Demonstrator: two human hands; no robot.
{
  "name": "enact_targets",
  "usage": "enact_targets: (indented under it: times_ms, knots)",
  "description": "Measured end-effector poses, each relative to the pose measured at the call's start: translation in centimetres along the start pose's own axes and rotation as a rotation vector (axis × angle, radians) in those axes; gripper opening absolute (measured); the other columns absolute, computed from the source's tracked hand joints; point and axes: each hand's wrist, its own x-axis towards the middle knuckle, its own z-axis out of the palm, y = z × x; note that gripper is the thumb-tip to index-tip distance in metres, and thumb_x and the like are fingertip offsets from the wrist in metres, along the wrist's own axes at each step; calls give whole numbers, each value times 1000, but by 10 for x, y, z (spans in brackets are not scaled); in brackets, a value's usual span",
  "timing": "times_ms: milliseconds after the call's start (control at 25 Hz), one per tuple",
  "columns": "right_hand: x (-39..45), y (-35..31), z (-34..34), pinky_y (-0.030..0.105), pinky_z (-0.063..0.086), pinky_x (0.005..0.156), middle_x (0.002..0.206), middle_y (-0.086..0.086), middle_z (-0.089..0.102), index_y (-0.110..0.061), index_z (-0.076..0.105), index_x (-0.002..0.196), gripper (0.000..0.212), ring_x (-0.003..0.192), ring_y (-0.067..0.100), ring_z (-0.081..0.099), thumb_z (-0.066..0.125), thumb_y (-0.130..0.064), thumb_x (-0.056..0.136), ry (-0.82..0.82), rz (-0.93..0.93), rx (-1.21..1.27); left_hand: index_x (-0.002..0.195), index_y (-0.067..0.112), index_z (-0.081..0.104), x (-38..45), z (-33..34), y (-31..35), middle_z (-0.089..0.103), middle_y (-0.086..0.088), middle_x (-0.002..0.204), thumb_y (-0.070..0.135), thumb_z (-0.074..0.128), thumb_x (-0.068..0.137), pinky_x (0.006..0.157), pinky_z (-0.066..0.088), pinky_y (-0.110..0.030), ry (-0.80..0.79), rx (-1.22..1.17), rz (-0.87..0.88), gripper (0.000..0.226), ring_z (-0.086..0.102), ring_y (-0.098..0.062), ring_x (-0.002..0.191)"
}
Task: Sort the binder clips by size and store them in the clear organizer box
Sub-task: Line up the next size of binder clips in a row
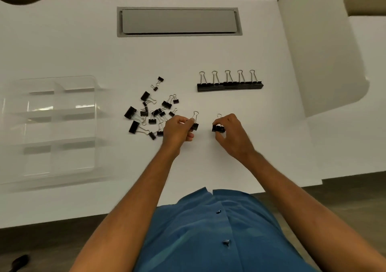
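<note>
A loose pile of black binder clips point(150, 112) of mixed sizes lies on the white table, left of centre. Several large clips stand in a neat row point(229, 85) farther back on the right, wire handles up. My left hand point(177, 130) pinches a medium binder clip point(194, 125) at the pile's right edge. My right hand point(231, 132) grips another medium binder clip point(218, 128) just above the table, a short gap from the left one. The clear organizer box point(52, 125) with several compartments sits at the far left; I see no clips in it.
A grey cable hatch point(179, 22) is set into the table point(83, 52) at the back. The table's front edge runs close to my blue shirt point(219, 230). A white partition point(323, 52) stands at the right. A dark object point(19, 262) lies on the floor, bottom left.
</note>
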Motion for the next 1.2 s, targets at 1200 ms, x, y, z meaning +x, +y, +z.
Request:
enact_targets:
  times_ms: [1200]
  knots:
    - [77, 87, -8, 7, 29, 86, 110, 2, 56, -21, 66, 124, 32, 103, 17, 48, 69, -20, 92, -9, -130, 45, 118, 14, 62, 64, 84, 6, 54, -7, 112, 15, 70, 89, 87, 45, -30, -26, 880, 569, 29, 51, -22, 103]
